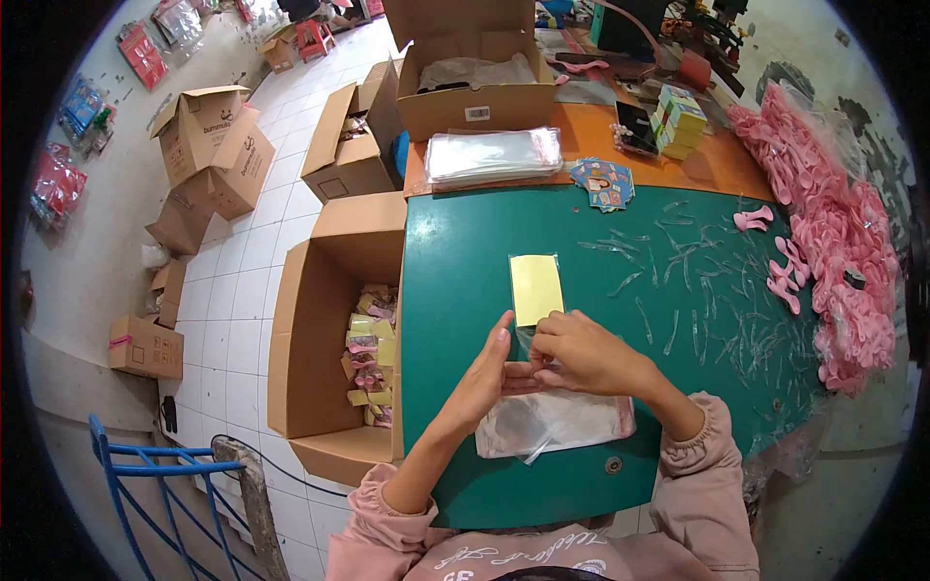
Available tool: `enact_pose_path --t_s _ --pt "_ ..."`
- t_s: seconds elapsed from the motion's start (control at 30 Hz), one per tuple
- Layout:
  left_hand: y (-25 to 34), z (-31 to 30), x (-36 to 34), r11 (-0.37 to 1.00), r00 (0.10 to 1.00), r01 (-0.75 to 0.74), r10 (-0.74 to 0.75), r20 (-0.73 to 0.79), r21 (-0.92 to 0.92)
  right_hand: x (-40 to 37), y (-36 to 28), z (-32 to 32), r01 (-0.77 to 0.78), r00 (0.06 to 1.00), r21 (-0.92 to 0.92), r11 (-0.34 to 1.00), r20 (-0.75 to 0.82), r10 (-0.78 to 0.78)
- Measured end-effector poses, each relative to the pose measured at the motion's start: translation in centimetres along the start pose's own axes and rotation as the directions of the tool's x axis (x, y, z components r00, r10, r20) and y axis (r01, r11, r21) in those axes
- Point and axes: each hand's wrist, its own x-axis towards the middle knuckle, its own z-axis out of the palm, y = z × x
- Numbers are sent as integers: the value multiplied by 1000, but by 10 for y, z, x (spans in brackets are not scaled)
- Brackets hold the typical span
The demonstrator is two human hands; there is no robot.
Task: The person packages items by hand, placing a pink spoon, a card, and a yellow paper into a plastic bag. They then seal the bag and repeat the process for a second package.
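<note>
A yellow card (537, 290) in a clear sleeve lies on the green tabletop (446, 290), just beyond my hands. My left hand (492, 376) is held open beside its lower end, fingers stretched toward the right. The fingers of my right hand (572, 353) are pinched together at the sleeve's near end; what they grip is too small and hidden to name. Under and nearer than my hands lies a stack of clear plastic bags (557, 426).
Thin clear strips (722, 290) are scattered at the right, near pink spoons (787, 266) and a large pink pile (833, 242). Picture cards (603, 184) and more bags (492, 157) lie at the back. An open carton (291, 339) holding packets stands left of the table.
</note>
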Motion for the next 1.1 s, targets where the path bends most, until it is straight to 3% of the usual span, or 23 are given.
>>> enact_pose_path --t_s 0.13,0.23,0.27,0.37,0.47,0.53,0.57,0.6,0.63,0.67,0.77,0.83,0.9,0.97,1.1 --pt "4 6 4 991 997 -26 16 -76 -130 1 -7 12 48 994 -250 967 -81 -70" --pt "-7 -4 17 971 979 -176 189 -70 160 2 -10 20 202 964 -207 957 -132 -232" --pt "-10 -1 19 964 964 -228 243 -107 140 0 -9 25 217 960 -165 962 -145 -241" --pt "-9 -1 15 926 946 -261 301 -117 274 -8 -8 10 228 974 245 942 -70 -217" --pt "4 7 11 978 968 -208 205 -147 0 -20 7 -32 195 973 610 768 -20 -231" --pt "10 6 7 989 990 -127 131 -52 79 -39 47 -71 122 988 602 789 -2 -151" --pt "12 5 6 989 996 -92 93 -6 119 -55 64 -84 -30 993 666 745 -68 101" --pt "8 3 7 990 996 -86 86 2 115 -72 98 -97 -186 949 547 816 -116 293" --pt "7 3 7 989 995 -98 96 23 112 -103 143 -94 -431 846 9 902 -343 408" --pt "7 2 6 988 993 -111 106 45 111 -119 173 -91 -650 732 -458 606 -591 338" --pt "14 7 5 985 994 -109 106 32 134 -128 146 -88 -824 538 -561 79 -730 421" --pt "10 6 6 983 993 -115 111 37 142 -97 104 -81 -700 689 -422 577 -611 389" --pt "4 0 10 980 994 -107 101 47 165 -58 47 -58 -283 896 -285 916 -420 146" --pt "5 -5 9 980 995 -92 83 58 178 -38 24 -18 -81 942 61 995 -321 96" --pt "13 -4 1 993 995 -83 77 71 86 -31 14 17 -92 927 163 982 -345 144"
